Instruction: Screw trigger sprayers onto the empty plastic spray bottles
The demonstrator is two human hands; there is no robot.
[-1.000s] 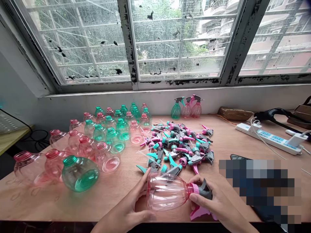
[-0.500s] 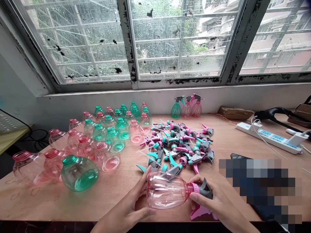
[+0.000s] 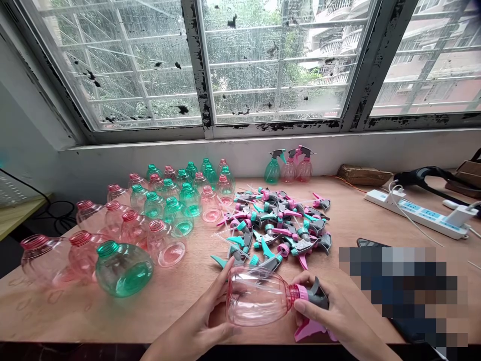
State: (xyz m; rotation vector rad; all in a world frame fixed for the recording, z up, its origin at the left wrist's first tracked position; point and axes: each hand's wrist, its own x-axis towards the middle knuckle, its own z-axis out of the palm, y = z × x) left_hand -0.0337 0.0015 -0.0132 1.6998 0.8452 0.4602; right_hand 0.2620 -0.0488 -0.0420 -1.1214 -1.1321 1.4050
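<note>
A clear pink spray bottle (image 3: 259, 296) lies on its side in the air near the table's front edge, its base to the left. My left hand (image 3: 210, 311) is closed around the base end, thumb below and fingers behind. At the neck, my right hand (image 3: 319, 301) pinches the pink collar of a grey and pink trigger sprayer head (image 3: 317, 296), which sits on the bottle's mouth. The pink trigger points down. Just beyond the bottle lies a heap of loose trigger sprayer heads (image 3: 278, 220) in grey, pink and teal.
Several open pink and green bottles (image 3: 154, 205) stand in rows at the left. Three bottles with sprayers (image 3: 288, 168) stand by the wall. To the right are a white power strip (image 3: 417, 213), a brown packet (image 3: 364, 174) and a blurred-out patch (image 3: 406, 286).
Hardly anything differs. Both hands keep the same hold on the pink bottle and its sprayer head, and the bottle stays in place.
</note>
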